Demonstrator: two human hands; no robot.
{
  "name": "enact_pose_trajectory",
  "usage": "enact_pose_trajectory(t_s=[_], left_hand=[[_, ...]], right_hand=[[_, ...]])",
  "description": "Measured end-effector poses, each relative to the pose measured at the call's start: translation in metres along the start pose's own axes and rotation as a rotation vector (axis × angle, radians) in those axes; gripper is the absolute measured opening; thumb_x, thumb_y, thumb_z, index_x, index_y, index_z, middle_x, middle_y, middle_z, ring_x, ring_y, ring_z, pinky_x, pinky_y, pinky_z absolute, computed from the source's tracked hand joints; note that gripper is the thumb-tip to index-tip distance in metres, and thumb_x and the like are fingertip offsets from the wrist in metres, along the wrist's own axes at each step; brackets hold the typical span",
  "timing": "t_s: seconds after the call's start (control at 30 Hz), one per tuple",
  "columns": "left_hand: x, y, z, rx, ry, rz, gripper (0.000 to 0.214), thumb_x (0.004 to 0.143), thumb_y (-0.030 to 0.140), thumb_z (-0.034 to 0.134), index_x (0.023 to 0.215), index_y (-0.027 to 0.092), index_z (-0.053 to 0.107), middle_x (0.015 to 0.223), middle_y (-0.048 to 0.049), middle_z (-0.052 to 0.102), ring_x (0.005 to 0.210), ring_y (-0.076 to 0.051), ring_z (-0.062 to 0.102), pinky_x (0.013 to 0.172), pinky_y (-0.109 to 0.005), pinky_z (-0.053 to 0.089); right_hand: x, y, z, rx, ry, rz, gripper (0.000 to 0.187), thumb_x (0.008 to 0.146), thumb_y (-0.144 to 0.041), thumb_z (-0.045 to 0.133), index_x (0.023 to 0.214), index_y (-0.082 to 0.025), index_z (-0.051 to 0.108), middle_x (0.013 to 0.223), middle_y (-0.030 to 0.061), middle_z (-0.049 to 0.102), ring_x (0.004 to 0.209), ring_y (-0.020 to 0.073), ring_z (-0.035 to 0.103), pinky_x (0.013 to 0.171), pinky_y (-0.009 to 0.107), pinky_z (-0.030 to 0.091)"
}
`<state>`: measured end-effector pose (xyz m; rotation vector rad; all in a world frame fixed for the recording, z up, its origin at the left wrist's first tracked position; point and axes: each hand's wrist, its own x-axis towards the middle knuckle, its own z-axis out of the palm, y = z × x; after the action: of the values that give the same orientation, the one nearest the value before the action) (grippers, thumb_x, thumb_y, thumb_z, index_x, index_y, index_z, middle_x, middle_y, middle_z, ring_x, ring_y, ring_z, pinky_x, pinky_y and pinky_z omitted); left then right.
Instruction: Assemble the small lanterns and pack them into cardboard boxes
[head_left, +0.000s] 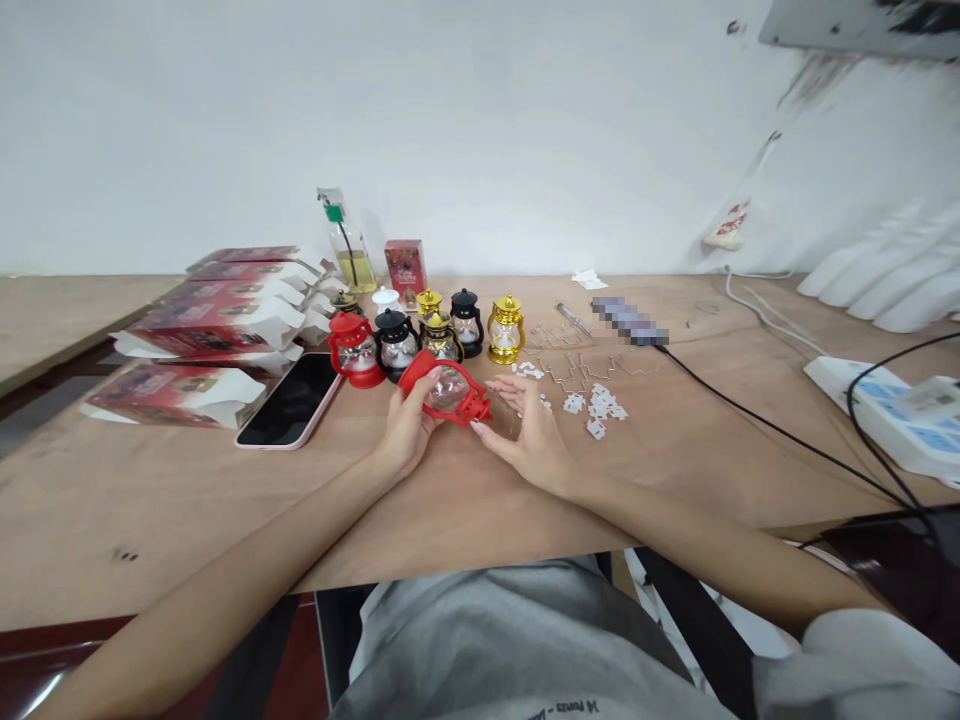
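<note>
A small red toy lantern with a clear globe lies tilted on its side above the table, its base toward my left hand. That hand is closed around the base. At the lantern's top is my right hand, its thumb and fingertips on either side of the red cap. A thin wire handle, only faintly visible, seems to be held between them. Just behind stand more lanterns: a red one, black ones and gold ones.
Bent wires and small white pieces lie to the right. A phone and red printed boxes are at left. Behind are a pump bottle and an upright box. A cabled, blurred device lies farther right.
</note>
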<state>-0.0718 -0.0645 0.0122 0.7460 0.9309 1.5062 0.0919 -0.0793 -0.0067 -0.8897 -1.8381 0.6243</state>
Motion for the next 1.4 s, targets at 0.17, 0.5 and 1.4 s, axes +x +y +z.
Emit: enact_pose_trajectory(t_s=[0.17, 0.5, 1.4], left_hand=[[-0.001, -0.002, 0.005, -0.082, 0.028, -0.059, 0.024, 0.07, 0.034, 0.07, 0.085, 0.017, 0.062, 0.09, -0.0032, 0.071, 0.09, -0.02, 0.068, 0.073, -0.028, 0.056], [-0.005, -0.003, 0.009, -0.097, 0.041, -0.11, 0.019, 0.075, 0.032, 0.064, 0.087, 0.017, 0.063, 0.087, -0.0015, 0.07, 0.085, -0.017, 0.067, 0.073, -0.027, 0.055], [-0.007, 0.003, 0.012, -0.159, 0.097, -0.154, 0.016, 0.087, 0.024, 0.053, 0.088, 0.013, 0.065, 0.083, -0.0015, 0.069, 0.072, -0.012, 0.065, 0.066, -0.023, 0.055]], right_hand=[[0.0, 0.002, 0.002, -0.019, -0.002, 0.001, 0.053, 0.081, -0.035, 0.064, 0.123, -0.022, 0.034, 0.129, 0.0147, 0.052, 0.122, 0.0232, 0.054, 0.104, 0.046, 0.046], [0.001, 0.002, -0.001, -0.083, -0.003, 0.025, 0.048, 0.082, -0.033, 0.064, 0.12, -0.022, 0.037, 0.126, 0.0131, 0.055, 0.117, 0.0231, 0.058, 0.099, 0.045, 0.05], [0.003, 0.003, -0.002, -0.162, -0.004, -0.008, 0.055, 0.074, -0.029, 0.073, 0.119, -0.022, 0.041, 0.118, 0.0112, 0.06, 0.108, 0.0253, 0.063, 0.093, 0.045, 0.053]])
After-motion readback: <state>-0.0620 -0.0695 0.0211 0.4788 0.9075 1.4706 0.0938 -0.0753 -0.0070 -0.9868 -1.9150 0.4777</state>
